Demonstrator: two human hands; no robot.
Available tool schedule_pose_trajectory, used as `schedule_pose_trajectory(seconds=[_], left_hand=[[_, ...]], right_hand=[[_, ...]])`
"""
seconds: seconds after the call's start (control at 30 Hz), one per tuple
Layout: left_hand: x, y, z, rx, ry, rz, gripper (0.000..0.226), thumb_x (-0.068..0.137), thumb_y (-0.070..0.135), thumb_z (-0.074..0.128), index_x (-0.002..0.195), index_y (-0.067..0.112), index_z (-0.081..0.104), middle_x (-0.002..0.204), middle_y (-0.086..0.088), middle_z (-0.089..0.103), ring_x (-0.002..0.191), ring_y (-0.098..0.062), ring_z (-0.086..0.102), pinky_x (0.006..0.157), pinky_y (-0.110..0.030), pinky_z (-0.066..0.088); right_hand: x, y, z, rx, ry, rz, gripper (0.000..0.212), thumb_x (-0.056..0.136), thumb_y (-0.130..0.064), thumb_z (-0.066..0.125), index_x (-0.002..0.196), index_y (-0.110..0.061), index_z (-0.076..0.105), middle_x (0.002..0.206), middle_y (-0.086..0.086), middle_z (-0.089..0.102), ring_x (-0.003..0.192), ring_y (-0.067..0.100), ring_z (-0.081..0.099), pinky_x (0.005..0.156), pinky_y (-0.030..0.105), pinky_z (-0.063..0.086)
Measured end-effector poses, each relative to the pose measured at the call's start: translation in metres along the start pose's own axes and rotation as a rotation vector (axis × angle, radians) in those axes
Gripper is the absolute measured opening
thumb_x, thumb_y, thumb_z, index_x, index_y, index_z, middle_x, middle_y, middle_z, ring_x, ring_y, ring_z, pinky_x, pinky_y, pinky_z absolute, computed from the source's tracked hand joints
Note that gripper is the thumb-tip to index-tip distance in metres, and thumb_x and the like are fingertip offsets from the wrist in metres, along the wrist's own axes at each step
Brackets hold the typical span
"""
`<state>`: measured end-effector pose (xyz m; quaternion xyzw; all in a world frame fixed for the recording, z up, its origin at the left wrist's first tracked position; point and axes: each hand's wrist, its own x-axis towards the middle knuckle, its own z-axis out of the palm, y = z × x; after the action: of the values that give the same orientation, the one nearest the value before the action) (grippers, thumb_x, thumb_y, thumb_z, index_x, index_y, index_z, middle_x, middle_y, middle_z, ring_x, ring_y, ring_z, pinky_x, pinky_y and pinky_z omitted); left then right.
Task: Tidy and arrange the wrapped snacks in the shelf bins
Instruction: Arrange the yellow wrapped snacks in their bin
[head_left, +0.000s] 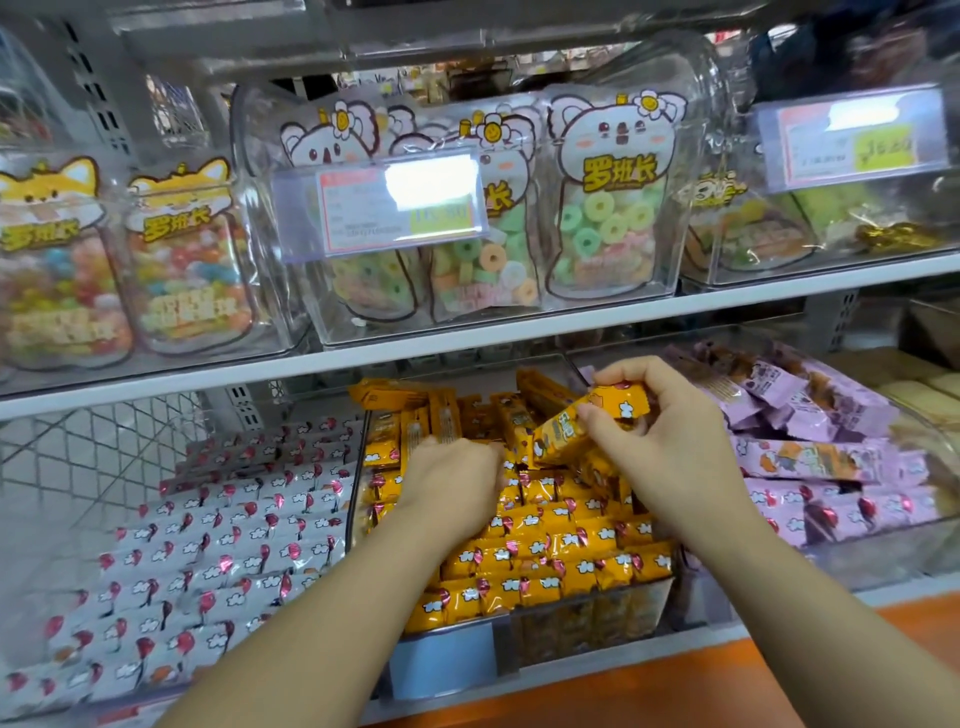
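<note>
Your landmark is the clear plastic bin (587, 626) in the middle of the lower shelf. It is packed with yellow foil-wrapped snack bars (545, 545). Near its front wall they lie in tidy rows, while toward its back they stand on end and lean unevenly.

Your right hand (670, 441) is above the right side of that bin. Its thumb and curled fingers pinch one yellow wrapped bar (561, 431), which is lifted clear of the pile and tilted, its lower end pointing down into the bin.

Your left hand (452, 483) is over the middle of the bin, knuckles up, with its fingers bent down among the upright bars. The fingertips are hidden, so you cannot tell whether it grasps anything.

Just left of the bin are white wrapped snacks with red balloon prints (208, 545), laid in neat rows. Just right of it, purple wrapped snacks (810, 460) are heaped loosely.

Directly above the bin runs a white shelf board (467, 340). On it stands a clear tub of koala-shaped bags of ring candy (602, 218), with a price label (363, 208) on its front. Above and to the left of the bin are fox-shaped bags of mixed candy (182, 270).
</note>
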<state>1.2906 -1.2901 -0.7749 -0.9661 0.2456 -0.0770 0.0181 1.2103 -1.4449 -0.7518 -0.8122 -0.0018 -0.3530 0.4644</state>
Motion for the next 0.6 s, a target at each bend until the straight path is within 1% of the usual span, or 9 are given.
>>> schedule_pose_trajectory(seconds=[0.07,0.13,0.23,0.33,0.37,0.47,0.5,0.53,0.6], left_hand=[[-0.001,0.003,0.002,-0.026,0.005,-0.073,0.007,0.097,0.024,0.047,0.096,0.026,0.054,0.088,0.003,0.063,0.093,-0.022,0.060,0.092,-0.035,0.036],[-0.001,0.004,0.004,-0.040,-0.008,-0.119,0.011,0.096,0.025,0.046,0.098,0.024,0.057,0.084,0.003,0.059,0.092,-0.022,0.059,0.095,-0.036,0.036],[0.000,0.010,0.006,-0.066,-0.031,-0.174,0.014,0.096,0.027,0.047,0.098,0.021,0.060,0.085,0.002,0.058,0.091,-0.022,0.059,0.092,-0.035,0.038],[-0.001,0.016,0.009,-0.101,-0.056,-0.183,0.019,0.097,0.029,0.045,0.101,0.020,0.061,0.097,-0.001,0.065,0.096,-0.024,0.059,0.093,-0.035,0.037],[-0.002,0.014,0.009,-0.121,-0.070,-0.166,0.021,0.099,0.030,0.043,0.101,0.020,0.062,0.099,-0.002,0.066,0.098,-0.024,0.059,0.094,-0.036,0.037],[-0.008,-0.001,0.005,-0.211,-0.118,-0.095,0.029,0.100,0.035,0.039,0.105,0.023,0.065,0.099,-0.001,0.066,0.098,-0.023,0.060,0.087,-0.036,0.040],[-0.010,-0.008,0.002,-0.233,-0.120,-0.078,0.027,0.100,0.037,0.040,0.103,0.025,0.064,0.096,0.001,0.066,0.096,-0.022,0.060,0.084,-0.035,0.042],[-0.013,-0.016,-0.002,-0.243,-0.107,-0.066,0.024,0.099,0.037,0.042,0.101,0.028,0.064,0.095,0.005,0.066,0.095,-0.019,0.061,0.083,-0.036,0.043],[-0.018,-0.031,-0.010,-0.226,-0.029,-0.049,0.019,0.098,0.036,0.045,0.104,0.034,0.064,0.102,0.013,0.067,0.102,-0.013,0.059,0.094,-0.038,0.041]], right_hand=[[0.000,0.001,-0.002,-0.013,-0.001,-0.007,0.022,0.080,-0.022,0.070,0.089,-0.035,0.055,0.061,-0.008,0.054,0.051,0.007,0.048,0.050,0.019,0.040],[0.001,0.002,-0.003,-0.022,0.002,-0.011,0.020,0.080,-0.022,0.069,0.090,-0.033,0.056,0.062,-0.009,0.054,0.051,0.005,0.048,0.049,0.016,0.040],[0.003,0.004,-0.002,-0.022,0.011,-0.013,0.017,0.080,-0.022,0.070,0.092,-0.028,0.059,0.060,-0.008,0.053,0.049,0.004,0.046,0.048,0.014,0.038],[0.004,0.003,0.001,-0.016,0.006,-0.015,0.019,0.080,-0.022,0.069,0.091,-0.032,0.057,0.061,-0.001,0.056,0.048,0.011,0.047,0.048,0.024,0.041],[0.004,0.002,0.003,-0.019,0.003,-0.011,0.020,0.080,-0.023,0.069,0.090,-0.034,0.056,0.062,0.000,0.057,0.049,0.013,0.049,0.050,0.029,0.043],[0.003,0.002,0.012,-0.050,-0.032,0.023,0.021,0.080,-0.028,0.068,0.095,-0.035,0.054,0.064,-0.004,0.060,0.054,0.013,0.057,0.057,0.033,0.051],[0.003,0.003,0.015,-0.060,-0.048,0.032,0.023,0.080,-0.029,0.067,0.098,-0.033,0.054,0.065,-0.004,0.061,0.056,0.012,0.059,0.057,0.031,0.051],[0.003,0.003,0.017,-0.066,-0.065,0.036,0.024,0.081,-0.029,0.067,0.101,-0.031,0.055,0.065,-0.004,0.062,0.055,0.010,0.059,0.056,0.026,0.051],[0.004,0.003,0.021,-0.094,-0.096,0.022,0.024,0.082,-0.028,0.068,0.103,-0.028,0.056,0.065,-0.007,0.061,0.058,0.004,0.059,0.052,0.011,0.043]])
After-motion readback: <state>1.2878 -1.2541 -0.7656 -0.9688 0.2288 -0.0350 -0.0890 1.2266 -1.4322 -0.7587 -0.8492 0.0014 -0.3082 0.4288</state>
